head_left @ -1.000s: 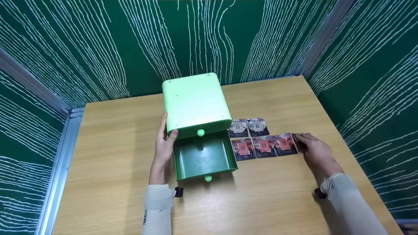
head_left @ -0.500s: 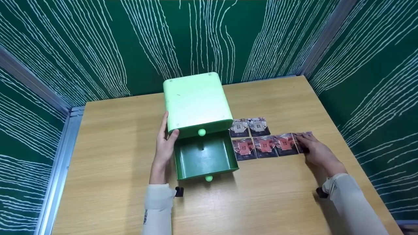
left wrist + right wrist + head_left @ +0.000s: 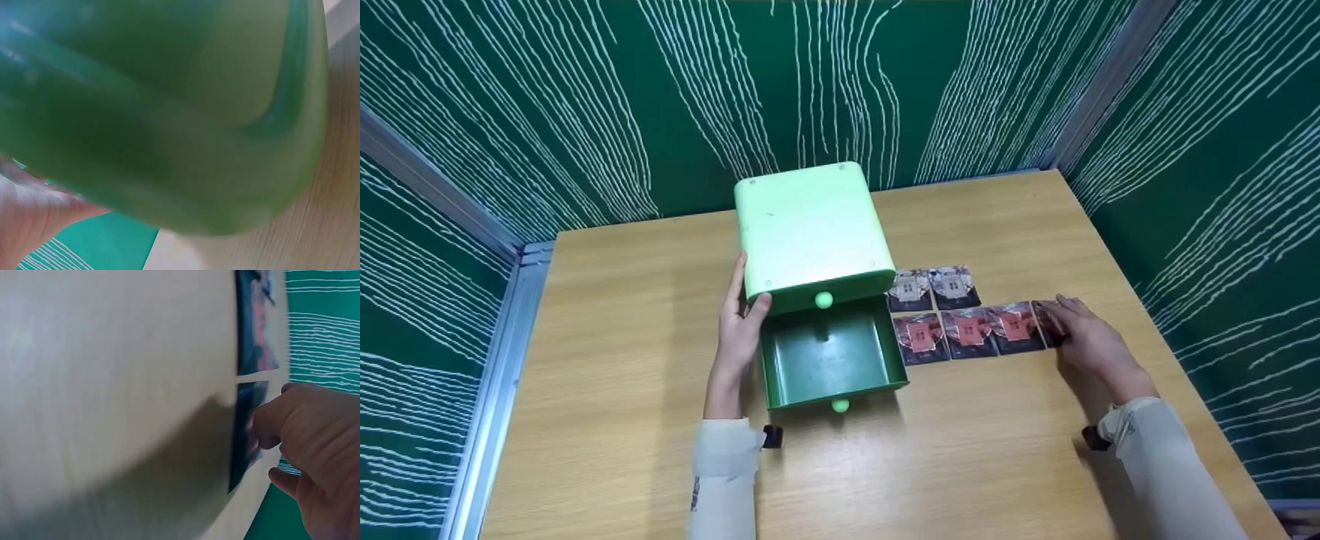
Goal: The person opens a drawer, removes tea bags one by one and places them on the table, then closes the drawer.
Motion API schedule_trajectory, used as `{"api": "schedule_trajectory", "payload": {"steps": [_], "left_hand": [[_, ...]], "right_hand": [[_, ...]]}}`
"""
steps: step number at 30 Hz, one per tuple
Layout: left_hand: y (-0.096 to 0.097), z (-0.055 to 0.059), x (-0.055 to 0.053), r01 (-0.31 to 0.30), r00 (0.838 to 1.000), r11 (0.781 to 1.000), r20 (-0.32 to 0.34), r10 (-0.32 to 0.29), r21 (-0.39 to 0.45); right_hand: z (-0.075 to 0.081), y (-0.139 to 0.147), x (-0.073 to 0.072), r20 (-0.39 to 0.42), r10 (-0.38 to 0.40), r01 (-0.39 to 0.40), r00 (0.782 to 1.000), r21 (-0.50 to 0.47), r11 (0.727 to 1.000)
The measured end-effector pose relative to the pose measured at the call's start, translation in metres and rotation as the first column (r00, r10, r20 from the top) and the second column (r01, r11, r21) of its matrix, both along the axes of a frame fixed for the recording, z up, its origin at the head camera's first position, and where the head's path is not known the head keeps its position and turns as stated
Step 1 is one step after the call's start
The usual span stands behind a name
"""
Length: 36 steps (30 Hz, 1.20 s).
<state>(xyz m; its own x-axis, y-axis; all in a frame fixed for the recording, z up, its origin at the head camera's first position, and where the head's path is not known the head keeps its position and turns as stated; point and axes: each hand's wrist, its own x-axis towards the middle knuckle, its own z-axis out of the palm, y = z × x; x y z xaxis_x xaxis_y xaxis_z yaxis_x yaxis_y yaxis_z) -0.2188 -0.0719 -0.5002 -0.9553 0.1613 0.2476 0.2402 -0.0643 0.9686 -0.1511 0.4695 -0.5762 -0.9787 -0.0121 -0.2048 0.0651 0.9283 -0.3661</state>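
Note:
A light green drawer box [image 3: 810, 225] stands at the table's middle, its dark green lower drawer [image 3: 832, 360] pulled out. My left hand [image 3: 736, 337] grips the box's front left side, thumb on the front edge, fingers along the side. In the left wrist view the green plastic [image 3: 169, 157] is close and blurred. At the right end of a row, my right hand [image 3: 1095, 341] pinches a flat red-and-black sachet [image 3: 243, 427] with bent fingers [image 3: 269, 424], covering part of it.
Several red-and-black sachets [image 3: 969, 331] lie side by side right of the drawer. Behind them are two greyish-white sachets [image 3: 954, 287], close to the box. Green walls [image 3: 840, 90] with white wavy lines border the wooden table [image 3: 615, 360].
My right fingers have shifted slightly over the end sachet, which showed more of its face half a second ago. My left hand, the box and the other sachets stay put.

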Motion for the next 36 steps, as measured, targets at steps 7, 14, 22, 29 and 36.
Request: {"api": "schedule_trajectory", "payload": {"steps": [7,14,22,29,36], "left_hand": [[0.000,0.000,0.002,-0.014,1.000,1.000,0.023,0.015,-0.024],[-0.002,-0.002,0.002,-0.018,1.000,1.000,0.008,0.018,-0.007],[0.000,0.001,0.000,-0.011,1.000,1.000,0.004,0.011,-0.009],[0.004,0.003,-0.003,-0.005,1.000,1.000,-0.011,0.005,-0.005],[0.003,-0.001,0.001,-0.026,1.000,0.999,0.011,0.027,-0.034]], "right_hand": [[0.025,-0.041,0.007,-0.261,-0.135,0.107,0.956,-0.121,0.987],[0.028,-0.156,0.046,-0.631,-0.264,0.121,0.729,-0.260,0.958],[0.008,-0.281,0.079,-0.846,-0.015,-0.193,0.532,-0.139,0.971],[0.006,-0.325,0.079,-0.574,0.086,-0.145,0.814,-0.057,0.988],[-0.005,-0.341,0.073,-0.561,0.110,-0.101,0.821,0.048,0.994]]}}
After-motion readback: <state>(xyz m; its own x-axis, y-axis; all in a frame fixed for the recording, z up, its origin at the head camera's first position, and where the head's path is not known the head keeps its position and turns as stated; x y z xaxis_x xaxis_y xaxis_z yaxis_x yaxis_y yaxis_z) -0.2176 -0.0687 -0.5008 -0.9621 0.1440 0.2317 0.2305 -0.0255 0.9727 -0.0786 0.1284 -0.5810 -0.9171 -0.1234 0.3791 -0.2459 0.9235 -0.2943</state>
